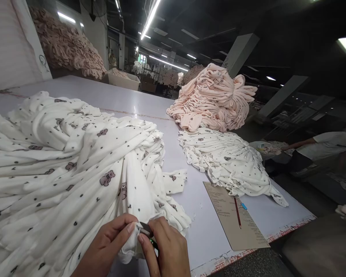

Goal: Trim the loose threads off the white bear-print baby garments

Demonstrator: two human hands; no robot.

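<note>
A large heap of white fabric with a bear print [103,154] fills the left side of the table. At its front edge, my left hand [109,242] pinches a bit of this cloth between thumb and finger. Close beside it, my right hand [167,246] is closed around a small pair of thread snips [145,229], whose dark blades point at the pinched edge. Part of the snips is hidden by my fingers, with a green spot showing below the blades.
A second white printed pile [225,157] lies to the right, with a pink fabric pile [213,100] behind it. A cardboard sheet with writing [222,215] carries a pencil [237,213] and a blue piece [244,206]. Another person [323,146] sits at far right.
</note>
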